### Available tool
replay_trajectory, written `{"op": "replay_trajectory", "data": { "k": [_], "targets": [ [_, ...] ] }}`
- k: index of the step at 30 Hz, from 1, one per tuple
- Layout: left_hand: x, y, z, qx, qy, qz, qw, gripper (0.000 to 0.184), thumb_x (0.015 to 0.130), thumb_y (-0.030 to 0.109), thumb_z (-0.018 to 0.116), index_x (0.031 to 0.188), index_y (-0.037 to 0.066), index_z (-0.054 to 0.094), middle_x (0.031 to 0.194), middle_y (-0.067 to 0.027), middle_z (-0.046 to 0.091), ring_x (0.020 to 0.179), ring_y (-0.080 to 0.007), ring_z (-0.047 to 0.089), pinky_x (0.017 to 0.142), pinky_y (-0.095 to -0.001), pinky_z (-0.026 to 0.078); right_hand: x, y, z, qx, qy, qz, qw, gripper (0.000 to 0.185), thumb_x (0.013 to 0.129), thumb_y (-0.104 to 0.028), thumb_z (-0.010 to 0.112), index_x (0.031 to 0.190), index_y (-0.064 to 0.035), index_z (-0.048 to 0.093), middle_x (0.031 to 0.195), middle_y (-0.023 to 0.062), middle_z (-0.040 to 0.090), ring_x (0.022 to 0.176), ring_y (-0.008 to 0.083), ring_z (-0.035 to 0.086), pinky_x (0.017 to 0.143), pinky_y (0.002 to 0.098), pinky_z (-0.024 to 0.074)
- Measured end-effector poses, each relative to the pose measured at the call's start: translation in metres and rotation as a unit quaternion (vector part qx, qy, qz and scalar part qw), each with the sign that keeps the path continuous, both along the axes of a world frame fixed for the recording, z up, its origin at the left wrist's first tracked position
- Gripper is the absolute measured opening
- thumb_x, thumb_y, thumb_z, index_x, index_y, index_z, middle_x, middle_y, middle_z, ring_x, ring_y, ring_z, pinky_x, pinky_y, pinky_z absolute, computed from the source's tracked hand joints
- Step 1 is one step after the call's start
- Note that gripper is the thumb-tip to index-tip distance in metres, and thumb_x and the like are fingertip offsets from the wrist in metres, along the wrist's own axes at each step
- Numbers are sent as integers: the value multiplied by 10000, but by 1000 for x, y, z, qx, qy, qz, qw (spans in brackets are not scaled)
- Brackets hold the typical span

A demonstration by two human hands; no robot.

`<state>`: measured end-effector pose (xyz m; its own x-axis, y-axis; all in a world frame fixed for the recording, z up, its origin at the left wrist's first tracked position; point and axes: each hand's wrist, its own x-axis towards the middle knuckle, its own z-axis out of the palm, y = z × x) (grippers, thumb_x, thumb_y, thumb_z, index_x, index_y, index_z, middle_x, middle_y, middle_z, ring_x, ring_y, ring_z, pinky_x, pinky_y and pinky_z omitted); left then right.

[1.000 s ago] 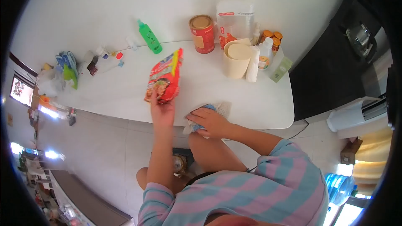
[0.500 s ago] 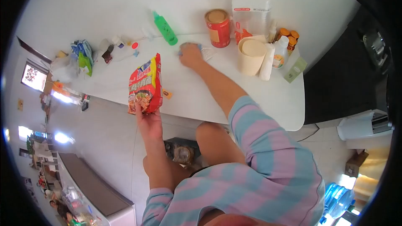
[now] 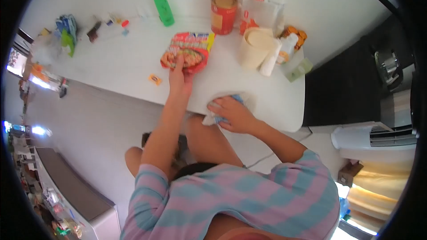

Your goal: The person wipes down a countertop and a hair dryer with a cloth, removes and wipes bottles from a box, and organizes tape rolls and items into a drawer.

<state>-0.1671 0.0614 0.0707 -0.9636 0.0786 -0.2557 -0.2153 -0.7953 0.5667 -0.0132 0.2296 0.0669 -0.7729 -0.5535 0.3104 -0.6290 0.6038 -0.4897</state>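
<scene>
The left hand (image 3: 181, 79) has its fingers and thumb clamped on the lower edge of a glossy red, flat food packet with yellow trim (image 3: 189, 46), held over the white, smooth-topped table (image 3: 118, 62); whether its underside touches the surface is unclear. The right hand (image 3: 233, 113) lies palm down over a crumpled white-and-blue cloth (image 3: 209, 119) at the near edge, fingers slightly apart and bent over it. From that hand, the packet is toward 11 o'clock and a cream, cylindrical container (image 3: 258, 46) toward 1. From the packet, a slim green plastic bottle (image 3: 164, 11) stands toward 11, a red, round can (image 3: 223, 15) between 1 and 2, and a small orange card (image 3: 155, 79) lies toward 8. Even pressure through a flat palm should keep the cloth from bunching, while a light pinch, clear of the cloth, should spare the packet creases.
</scene>
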Motion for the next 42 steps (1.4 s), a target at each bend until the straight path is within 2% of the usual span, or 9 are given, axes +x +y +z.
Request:
{"op": "replay_trajectory", "data": {
  "k": [4, 9, 12, 18, 22, 28, 32, 35, 42],
  "targets": [
    [-20, 5, -14, -51, -12, -54, 997, 329, 903, 226, 546, 1163, 35, 481, 1122, -76, 554, 1021, -208, 548, 828, -357, 503, 9, -2, -4, -7, -15, -26, 1000, 627, 652, -151, 699, 1232, -73, 474, 1214, 170, 463, 1149, 347, 420, 987, 421, 334],
    [-14, -41, 20, -252, -46, -271, 928, 645, 843, 469, 575, 1227, -24, 420, 1152, -140, 517, 1010, -246, 553, 852, -356, 468, 47, 27, -4, 56, 52, -63, 995, 500, 667, -24, 613, 1159, -71, 538, 1167, 146, 510, 1090, 326, 477, 920, 410, 385],
    [13, -72, 40, -430, 13, -246, 869, 518, 871, 369, 567, 1215, -4, 462, 1152, -125, 524, 998, -214, 557, 855, -312, 456, 78, 59, -9, 58, 74, -117, 989, 457, 658, 36, 561, 1103, -65, 580, 1138, 136, 539, 1046, 322, 512, 869, 403, 416],
    [28, -158, 9, -571, 119, -34, 811, 364, 870, 239, 567, 1163, 24, 548, 1103, -103, 569, 1017, -156, 544, 842, -280, 443, 103, 57, -12, 41, 134, -246, 959, 457, 602, 87, 553, 1028, -60, 628, 1061, 137, 581, 974, 322, 556, 798, 394, 455],
    [8, -155, -20, -777, 313, 25, 545, 467, 771, 222, 679, 1165, 15, 537, 1140, -154, 565, 1034, -286, 527, 902, -349, 408, 73, 18, -17, 6, 157, -213, 964, 445, 600, 84, 549, 1020, -48, 616, 1042, 140, 584, 980, 322, 556, 805, 397, 455],
    [11, -122, -21, -793, 271, 18, 545, 596, 674, 195, 750, 1204, 71, 509, 1013, -147, 584, 968, -308, 514, 892, -380, 390, 9, -59, -16, -66, 120, -116, 984, 385, 653, 9, 561, 1027, -60, 616, 1060, 139, 582, 1020, 324, 529, 865, 398, 426],
    [8, -124, -32, -759, 247, 0, 603, 539, 679, 208, 739, 1154, 70, 526, 978, -111, 554, 933, -280, 496, 834, -400, 405, -24, -79, -17, -81, 33, -70, 994, 505, 607, 24, 573, 1094, -101, 611, 1110, 137, 569, 1062, 320, 505, 918, 383, 399],
    [13, -110, -21, -818, 240, 83, 517, 467, 670, 219, 740, 1082, 60, 588, 981, -120, 571, 931, -285, 517, 787, -380, 444, -47, -84, -16, -96, -14, -20, 995, 545, 600, 16, 576, 1129, -114, 602, 1141, 140, 557, 1090, 314, 489, 938, 374, 387],
    [2, -102, -33, -793, 300, 27, 530, 196, 730, 166, 677, 905, 80, 655, 870, -124, 563, 851, -292, 539, 762, -384, 457, -53, -58, -9, -30, 4, -35, 999, 530, 670, -99, 620, 1194, -133, 542, 1220, 158, 511, 1183, 317, 430, 1026, 474, 265]
  ]
}}
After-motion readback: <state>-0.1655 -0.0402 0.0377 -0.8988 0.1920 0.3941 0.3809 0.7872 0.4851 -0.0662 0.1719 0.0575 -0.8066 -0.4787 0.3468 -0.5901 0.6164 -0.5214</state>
